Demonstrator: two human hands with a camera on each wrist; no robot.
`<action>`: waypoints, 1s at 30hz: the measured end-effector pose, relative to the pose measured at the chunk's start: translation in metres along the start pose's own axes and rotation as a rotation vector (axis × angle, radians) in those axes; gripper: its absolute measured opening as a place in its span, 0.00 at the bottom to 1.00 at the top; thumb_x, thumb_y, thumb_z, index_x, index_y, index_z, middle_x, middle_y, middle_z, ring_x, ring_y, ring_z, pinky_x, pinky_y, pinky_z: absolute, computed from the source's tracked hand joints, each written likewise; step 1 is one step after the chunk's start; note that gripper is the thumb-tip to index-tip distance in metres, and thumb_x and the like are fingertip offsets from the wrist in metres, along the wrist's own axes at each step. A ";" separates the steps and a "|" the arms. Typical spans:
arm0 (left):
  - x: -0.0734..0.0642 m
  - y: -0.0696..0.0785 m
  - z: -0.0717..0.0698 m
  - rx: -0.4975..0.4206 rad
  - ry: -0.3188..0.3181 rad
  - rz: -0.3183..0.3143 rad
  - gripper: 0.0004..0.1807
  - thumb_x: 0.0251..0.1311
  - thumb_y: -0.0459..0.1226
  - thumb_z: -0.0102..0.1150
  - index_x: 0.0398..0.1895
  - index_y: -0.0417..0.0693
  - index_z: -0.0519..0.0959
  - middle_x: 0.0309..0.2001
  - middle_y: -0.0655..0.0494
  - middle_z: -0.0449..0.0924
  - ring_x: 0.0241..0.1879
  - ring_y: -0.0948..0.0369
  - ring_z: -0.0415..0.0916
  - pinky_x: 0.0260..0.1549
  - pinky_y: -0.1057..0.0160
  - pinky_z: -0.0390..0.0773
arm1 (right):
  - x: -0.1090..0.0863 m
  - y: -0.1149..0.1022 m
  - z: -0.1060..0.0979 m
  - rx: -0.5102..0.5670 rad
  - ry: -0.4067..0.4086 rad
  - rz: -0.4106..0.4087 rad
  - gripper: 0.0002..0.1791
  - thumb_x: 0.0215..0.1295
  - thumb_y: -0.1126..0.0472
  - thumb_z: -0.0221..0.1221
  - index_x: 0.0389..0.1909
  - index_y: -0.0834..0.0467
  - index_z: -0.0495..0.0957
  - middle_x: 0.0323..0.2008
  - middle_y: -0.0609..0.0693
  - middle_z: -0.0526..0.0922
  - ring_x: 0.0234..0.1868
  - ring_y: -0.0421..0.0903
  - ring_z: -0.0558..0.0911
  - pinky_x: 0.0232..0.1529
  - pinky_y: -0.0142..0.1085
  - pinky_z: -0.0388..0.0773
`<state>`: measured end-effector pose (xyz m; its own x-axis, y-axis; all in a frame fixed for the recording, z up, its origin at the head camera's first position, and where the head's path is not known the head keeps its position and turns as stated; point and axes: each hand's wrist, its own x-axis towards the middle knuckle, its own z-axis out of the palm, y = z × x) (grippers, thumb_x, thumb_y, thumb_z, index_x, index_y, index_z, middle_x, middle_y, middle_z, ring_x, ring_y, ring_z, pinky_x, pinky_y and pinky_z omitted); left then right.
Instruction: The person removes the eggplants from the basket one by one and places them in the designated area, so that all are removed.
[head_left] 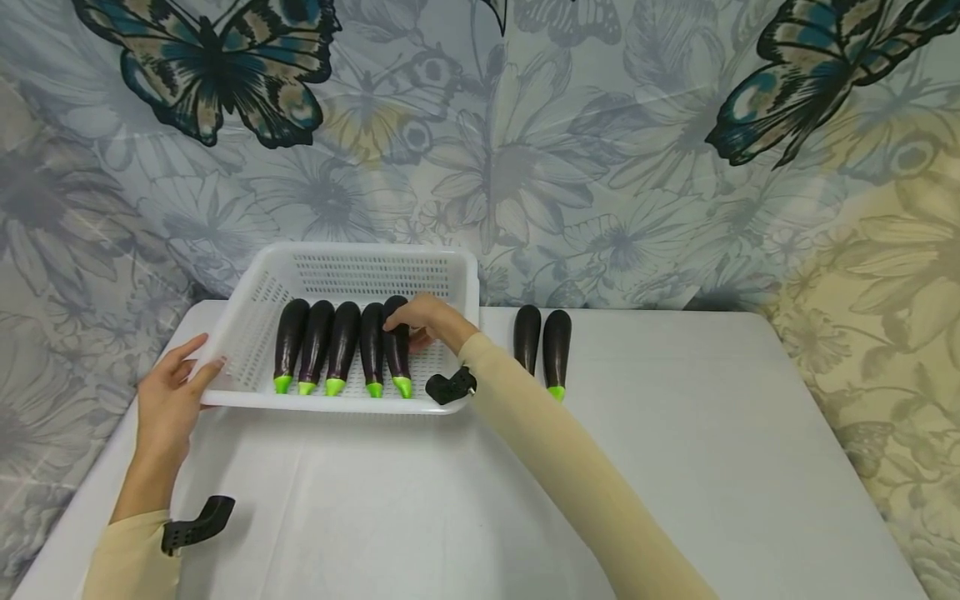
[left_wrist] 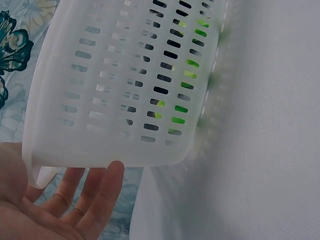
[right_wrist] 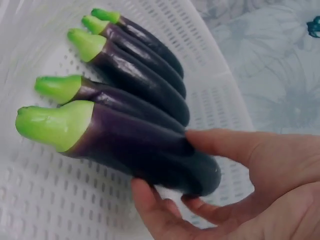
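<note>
A white perforated plastic basket [head_left: 360, 403] stands on the table with several dark purple eggplants [head_left: 343, 337] in a row inside, green stem ends toward me. The rightmost eggplant [right_wrist: 135, 142] lies between the thumb and fingers of my right hand [head_left: 427, 319], which grips it near its rounded dark end. At the basket's left end, my left hand [head_left: 167, 400] holds the rim, its thumb and fingers on either side of the edge. From the left wrist view, its fingers [left_wrist: 102, 200] spread below the end wall.
Two more eggplants [head_left: 557, 346] lie on the white table [head_left: 675, 433] to the right of the basket, one partly behind my right sleeve [head_left: 555, 450]. A cloth wall [head_left: 525, 167] printed with flowers and butterflies rises right behind the table.
</note>
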<state>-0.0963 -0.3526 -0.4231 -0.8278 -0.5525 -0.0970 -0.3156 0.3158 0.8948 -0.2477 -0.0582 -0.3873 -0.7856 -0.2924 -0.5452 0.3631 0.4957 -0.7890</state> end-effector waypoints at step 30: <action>0.011 -0.018 -0.001 -0.051 0.009 -0.006 0.30 0.63 0.46 0.63 0.69 0.66 0.69 0.51 0.62 0.76 0.37 0.74 0.74 0.25 0.74 0.80 | -0.052 -0.020 -0.040 0.002 -0.135 -0.189 0.41 0.65 0.57 0.63 0.73 0.65 0.55 0.57 0.61 0.74 0.49 0.57 0.82 0.43 0.43 0.84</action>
<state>-0.0987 -0.3652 -0.4401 -0.8218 -0.5611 -0.0990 -0.2965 0.2729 0.9152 -0.2339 -0.0203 -0.3322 -0.7655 -0.4871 -0.4204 0.2166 0.4201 -0.8813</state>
